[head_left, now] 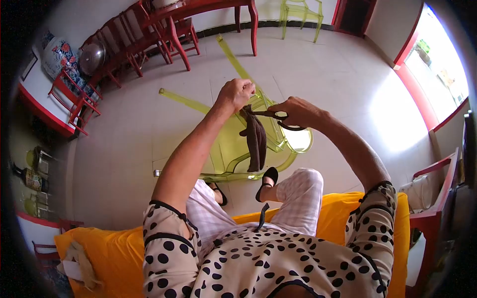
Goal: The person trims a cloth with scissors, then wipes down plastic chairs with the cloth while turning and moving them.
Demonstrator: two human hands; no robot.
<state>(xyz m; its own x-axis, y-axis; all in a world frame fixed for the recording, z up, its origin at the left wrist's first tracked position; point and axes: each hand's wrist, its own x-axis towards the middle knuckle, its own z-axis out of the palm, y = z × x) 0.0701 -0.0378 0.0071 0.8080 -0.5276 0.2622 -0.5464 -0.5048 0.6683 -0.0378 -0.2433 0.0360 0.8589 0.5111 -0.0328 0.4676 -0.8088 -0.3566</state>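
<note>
A pair of dark scissors (290,127) is held in my right hand (297,111), the blades pointing left at the top of a dark brown cloth (256,144). My left hand (238,93) is closed just above the cloth's top end; what its fingers pinch is too small to make out. The cloth hangs down in front of a transparent green chair (228,141) that lies tipped over on the floor.
Red wooden chairs (117,47) and a red table (198,11) stand at the back left, near a large patterned vase (62,57). Another green chair (301,15) is at the back. Orange fabric (112,256) covers my seat. A white bucket (418,191) is at right.
</note>
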